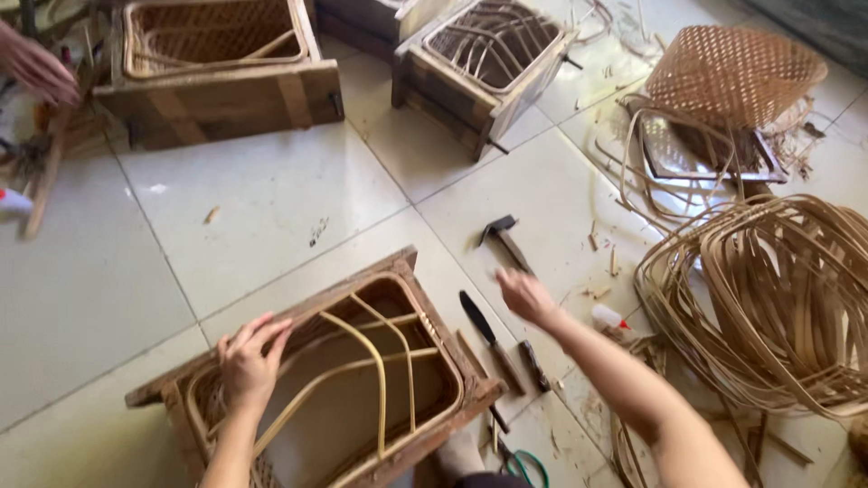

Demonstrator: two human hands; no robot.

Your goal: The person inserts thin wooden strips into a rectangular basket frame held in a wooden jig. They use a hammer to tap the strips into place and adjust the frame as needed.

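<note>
A wooden box mould (398, 271) lies on the tiled floor in front of me, with a half-woven rattan basket (362, 380) inside it. My left hand (250, 360) rests on the basket's left rim, fingers spread over the cane. My right hand (524, 296) hovers open above the floor to the right of the mould, holding nothing. It is just above a dark-bladed knife (484, 330) and below a small hammer (503, 237).
Two more wooden moulds (226, 99) (470, 99) with baskets stand at the back. A pile of bent cane hoops (778, 298) lies right, a finished woven basket (732, 72) behind it. Another person's hand (36, 68) is at the far left. Scissors (520, 463) lie near my knees.
</note>
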